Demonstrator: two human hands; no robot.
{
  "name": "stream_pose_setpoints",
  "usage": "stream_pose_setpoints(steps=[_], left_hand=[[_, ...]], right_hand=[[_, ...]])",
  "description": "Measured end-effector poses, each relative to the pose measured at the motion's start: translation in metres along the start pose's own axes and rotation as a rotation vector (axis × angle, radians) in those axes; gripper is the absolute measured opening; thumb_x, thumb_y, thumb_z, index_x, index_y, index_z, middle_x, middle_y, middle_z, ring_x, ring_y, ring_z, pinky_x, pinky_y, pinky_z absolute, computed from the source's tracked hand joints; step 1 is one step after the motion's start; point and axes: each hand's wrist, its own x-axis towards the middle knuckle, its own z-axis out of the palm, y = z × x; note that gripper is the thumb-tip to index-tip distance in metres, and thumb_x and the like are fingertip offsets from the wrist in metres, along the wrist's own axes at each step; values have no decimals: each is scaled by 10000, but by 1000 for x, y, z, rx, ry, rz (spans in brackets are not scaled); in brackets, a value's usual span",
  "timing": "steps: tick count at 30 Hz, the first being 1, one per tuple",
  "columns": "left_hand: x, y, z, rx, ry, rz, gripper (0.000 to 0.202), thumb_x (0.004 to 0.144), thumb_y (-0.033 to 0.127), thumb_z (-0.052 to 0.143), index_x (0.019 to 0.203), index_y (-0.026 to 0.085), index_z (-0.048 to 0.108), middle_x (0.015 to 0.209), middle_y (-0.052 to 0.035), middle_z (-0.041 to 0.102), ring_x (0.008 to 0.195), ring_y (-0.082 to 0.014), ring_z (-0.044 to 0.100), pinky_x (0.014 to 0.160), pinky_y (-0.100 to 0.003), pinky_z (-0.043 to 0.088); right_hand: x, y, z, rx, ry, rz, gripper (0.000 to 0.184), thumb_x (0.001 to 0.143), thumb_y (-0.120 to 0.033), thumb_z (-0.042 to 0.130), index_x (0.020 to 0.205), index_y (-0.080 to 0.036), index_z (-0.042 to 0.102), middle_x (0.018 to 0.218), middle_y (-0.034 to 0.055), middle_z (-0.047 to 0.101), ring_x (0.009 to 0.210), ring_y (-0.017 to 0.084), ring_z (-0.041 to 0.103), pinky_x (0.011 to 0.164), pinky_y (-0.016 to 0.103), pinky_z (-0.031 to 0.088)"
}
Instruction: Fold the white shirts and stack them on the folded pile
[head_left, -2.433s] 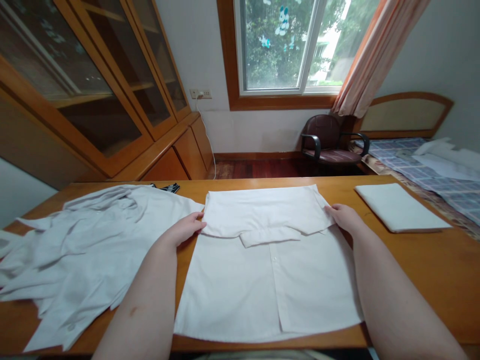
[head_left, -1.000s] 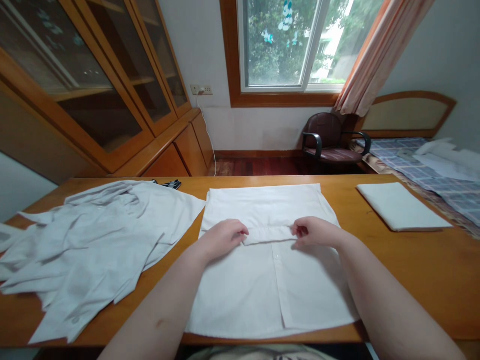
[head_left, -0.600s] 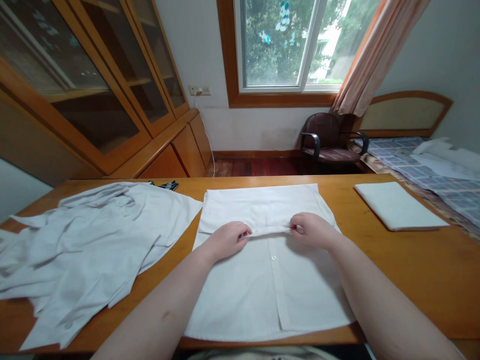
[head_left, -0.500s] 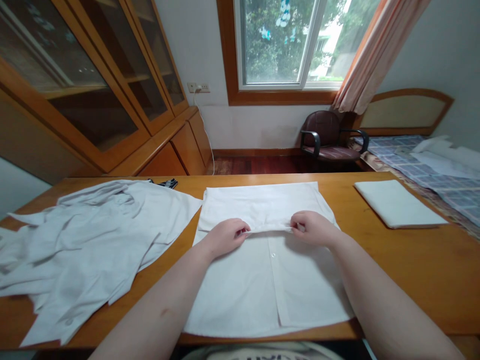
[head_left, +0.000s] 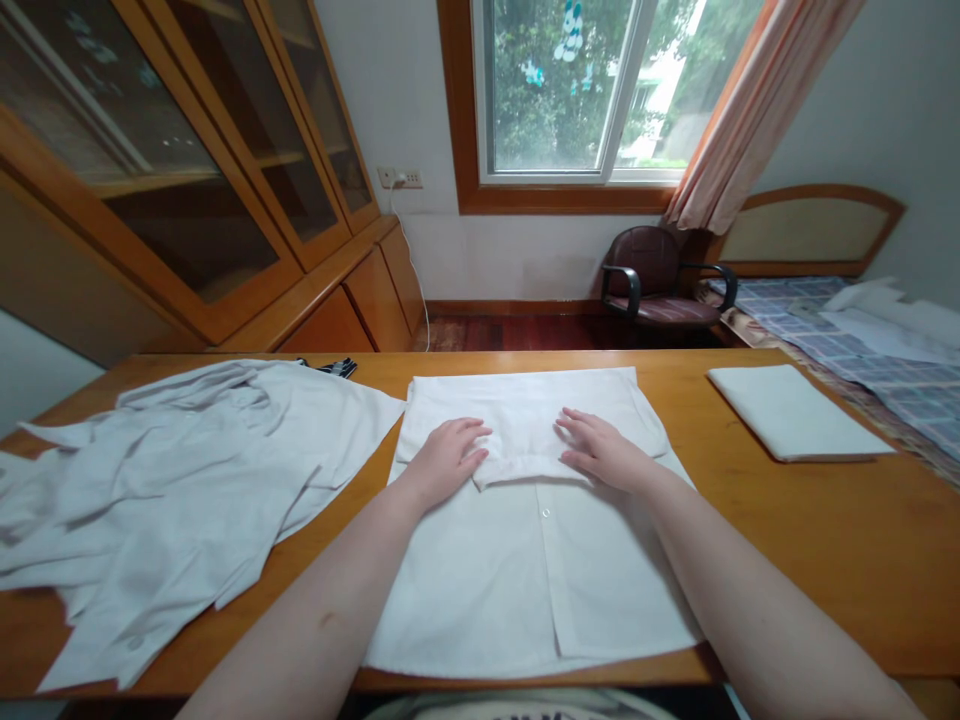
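Observation:
A white button-up shirt (head_left: 480, 590) lies in front of me on the wooden table, its far part folded over toward me. My left hand (head_left: 450, 460) rests on the left of the folded part, fingers apart and pointing inward. On the right of the fold, my right hand (head_left: 600, 450) lies with its fingers spread, holding nothing. Between the hands, the fold's near edge runs across the shirt above a small button. Part of that edge is hidden under my right hand.
A crumpled pile of white shirts (head_left: 202, 470) covers the table's left side, with a dark striped item (head_left: 337, 368) behind it. At the right lies a neatly folded white cloth (head_left: 795, 410). Beyond the wooden table (head_left: 817, 560) stand a chair (head_left: 660, 275) and a bed.
Both hands have let go of the fold's near edge and opened. The edge now lies down on the shirt, slightly closer to me.

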Motion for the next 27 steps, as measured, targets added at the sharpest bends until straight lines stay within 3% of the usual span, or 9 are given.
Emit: stream_pose_setpoints(steps=[4,8,12,16,20,24,27], left_hand=[[2,-22,11,174,-115,-228,626,845,514,449,1395,225,373,1516,-90,218,1394,-302,133,1112,-482,106],[-1,-37,11,191,-233,-284,704,837,602,393,1443,268,265,1537,-73,106,1403,-308,14,1108,-485,86],[-2,-45,3,253,-215,-394,619,888,560,284,1443,285,264,1537,-67,108,1401,-320,24,1099,-507,89],[-1,-52,-4,300,-166,-524,621,884,544,301,1446,284,250,1538,-85,92,1397,-344,44,1077,-549,116],[-2,-61,-10,272,-201,-519,727,828,589,387,1457,266,216,1537,-103,66,1391,-366,27,1074,-540,134],[-5,-66,-16,240,-249,-485,845,757,612,480,1464,249,191,1534,-118,45,1389,-373,13,1072,-534,138],[-5,-64,-19,240,-268,-485,918,708,622,528,1467,243,177,1534,-120,24,1388,-372,-5,1079,-528,118]], right_hand=[[4,8,13,-147,-122,78,668,871,-593,349,1432,-233,311,1512,104,208,1387,287,163,1105,485,149],[3,24,9,-213,-143,205,657,884,-610,279,1450,-278,255,1526,76,152,1393,289,124,1104,480,154],[0,48,1,-243,-138,322,657,898,-568,280,1460,-232,233,1527,94,142,1392,289,120,1110,450,158],[1,64,-1,-272,-93,416,672,891,-573,289,1456,-212,249,1527,104,149,1393,295,117,1110,431,162],[2,70,2,-283,-43,468,699,872,-600,299,1449,-206,265,1527,102,164,1394,287,119,1112,410,162],[2,73,4,-276,24,607,762,843,-664,269,1453,-207,246,1530,129,133,1391,313,125,1085,512,169],[1,74,3,-260,19,630,775,840,-673,253,1458,-206,228,1530,141,117,1390,314,127,1071,544,176]])
